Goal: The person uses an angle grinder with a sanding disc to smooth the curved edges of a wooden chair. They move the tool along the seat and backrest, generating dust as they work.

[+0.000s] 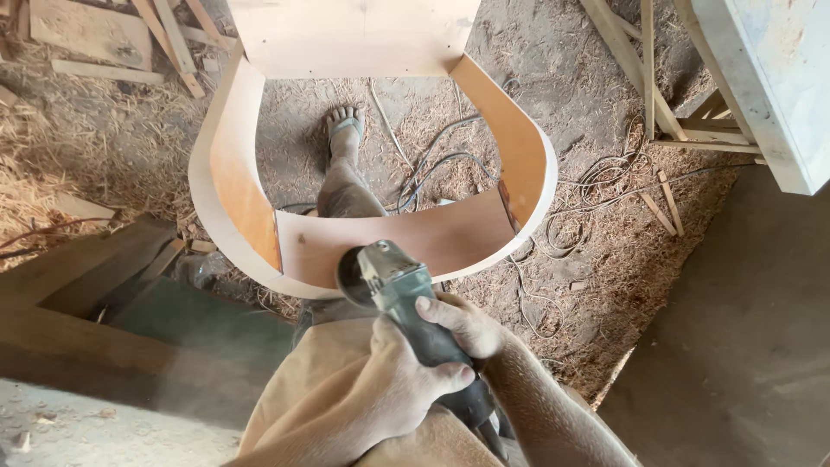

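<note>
Grinder [389, 281] above sawdust-strewn workshop floor [596, 259]

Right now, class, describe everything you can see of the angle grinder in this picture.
The angle grinder is a handheld power tool with a grey-green body, a paler metal gear head and a dark round disc at its front. It lies tilted, head pointing up and left. The disc meets the near rim of the curved plywood frame. Both hands grip its body: the left hand wraps round from below, the right hand holds from the side. Its rear end is hidden behind the hands.
</note>
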